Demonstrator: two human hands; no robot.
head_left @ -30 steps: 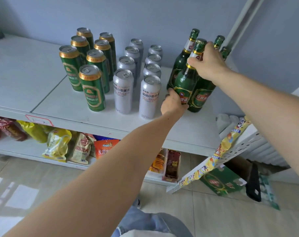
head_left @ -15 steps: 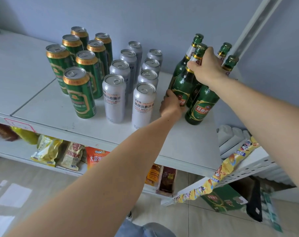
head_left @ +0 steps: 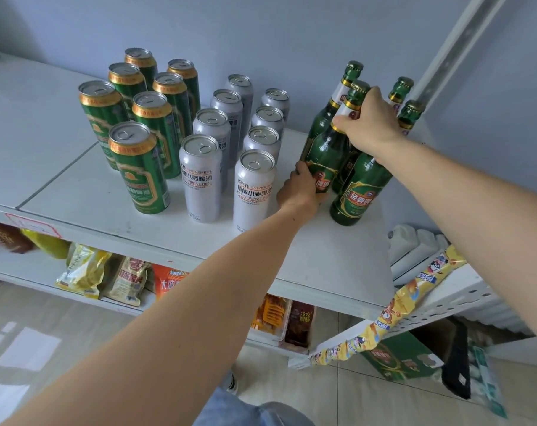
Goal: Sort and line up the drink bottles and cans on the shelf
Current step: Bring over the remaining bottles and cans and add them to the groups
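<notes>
Hands bracketed one upright green beer bottle [head_left: 324,152]: right hand [head_left: 370,121] pinching its neck, left hand [head_left: 302,192] gripping its base.

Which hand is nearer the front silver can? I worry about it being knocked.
Left. The left hand grips a bottle's base right beside the front silver can; the right hand is higher, on bottle necks.
</notes>
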